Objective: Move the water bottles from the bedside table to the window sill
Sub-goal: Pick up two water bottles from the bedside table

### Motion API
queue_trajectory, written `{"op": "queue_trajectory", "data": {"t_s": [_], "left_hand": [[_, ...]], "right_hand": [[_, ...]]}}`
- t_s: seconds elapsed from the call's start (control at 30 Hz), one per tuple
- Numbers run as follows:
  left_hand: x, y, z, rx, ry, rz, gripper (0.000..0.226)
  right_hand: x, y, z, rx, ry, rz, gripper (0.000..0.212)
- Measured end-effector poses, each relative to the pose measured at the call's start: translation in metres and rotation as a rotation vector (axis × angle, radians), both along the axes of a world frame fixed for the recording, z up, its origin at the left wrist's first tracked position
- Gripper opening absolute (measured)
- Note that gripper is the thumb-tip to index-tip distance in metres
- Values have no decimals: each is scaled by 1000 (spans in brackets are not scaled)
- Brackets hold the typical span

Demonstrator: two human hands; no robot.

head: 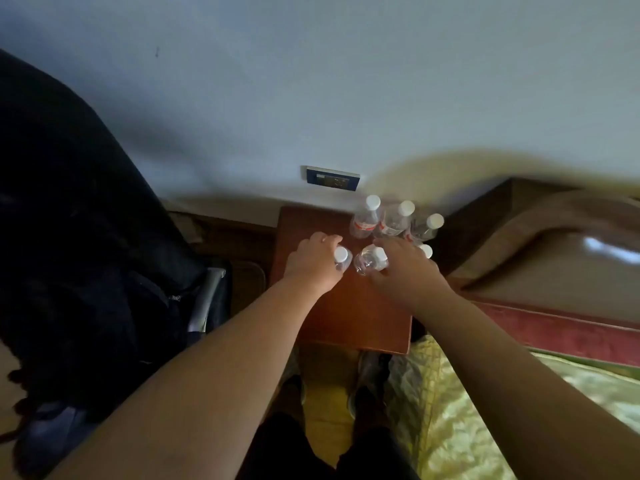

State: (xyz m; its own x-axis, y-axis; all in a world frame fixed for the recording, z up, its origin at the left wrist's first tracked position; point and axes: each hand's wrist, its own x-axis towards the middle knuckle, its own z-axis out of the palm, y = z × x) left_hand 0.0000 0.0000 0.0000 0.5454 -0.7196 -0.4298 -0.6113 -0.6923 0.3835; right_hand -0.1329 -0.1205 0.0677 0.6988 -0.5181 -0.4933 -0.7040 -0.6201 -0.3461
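Observation:
Several clear water bottles with white caps stand at the back right of the brown bedside table [346, 313]. My left hand [313, 261] grips one bottle [341, 258] near the table's middle. Beside it, my right hand [403, 268] is wrapped round a second bottle [372, 259]. Three more bottles [393, 221] with red labels stand in a row behind, close to the wall. Another cap [426, 251] peeks out beyond my right hand. No window sill is in view.
A wall socket plate [333, 178] sits on the white wall above the table. A dark curtain or garment [69, 237] hangs on the left. The bed with its wooden headboard [491, 209] and yellow-green cover [519, 410] lies to the right.

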Motion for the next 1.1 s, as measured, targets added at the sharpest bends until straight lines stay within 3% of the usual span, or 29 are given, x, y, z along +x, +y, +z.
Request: {"op": "queue_trajectory", "data": {"t_s": [0.4, 0.7, 0.87, 1.1], "left_hand": [[-7, -12, -18, 5, 6, 7, 39], [-5, 14, 6, 4, -36, 10, 29], [-1, 13, 57, -104, -102, -32, 24], [5, 15, 190, -394, -123, -48, 28]], "right_hand": [[-5, -2, 0, 8, -11, -92, 53], [-3, -4, 33, -12, -64, -66, 53], [0, -3, 53, -8, -67, -31, 60], [-3, 3, 95, 80, -181, 17, 77]]}}
